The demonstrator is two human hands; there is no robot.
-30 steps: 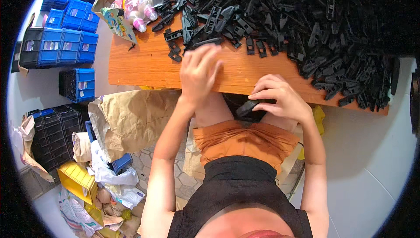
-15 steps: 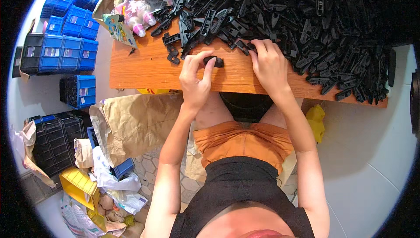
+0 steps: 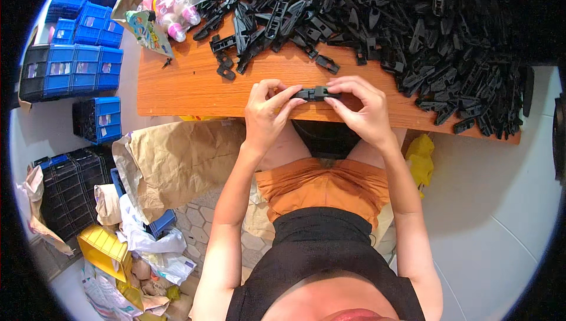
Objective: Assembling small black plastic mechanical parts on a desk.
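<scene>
Just above the table's front edge, my two hands meet over a small, long black plastic part [image 3: 312,94]. My left hand [image 3: 270,109] pinches its left end between thumb and fingers. At the other end, a blockier black section sits in the pinch of my right hand [image 3: 367,109]. Whether these are one piece or two pieces fitted together I cannot tell, since fingertips cover both ends. Beyond my hands spreads a big heap of similar black plastic parts [image 3: 424,44]. One loose black part [image 3: 326,64] lies at its near edge, close to my right hand.
The wooden table [image 3: 194,88] bears the heap, plus a bag of pink-and-white items [image 3: 177,14] at far left. Blue crates [image 3: 73,70] stack along the left. Brown paper [image 3: 177,162] hangs by my left leg, and a yellow crate [image 3: 106,250] sits lower left.
My right hand has come back from the heap's edge toward me, to my left hand. Both hands now grip the black part, where before only the left held a black piece.
</scene>
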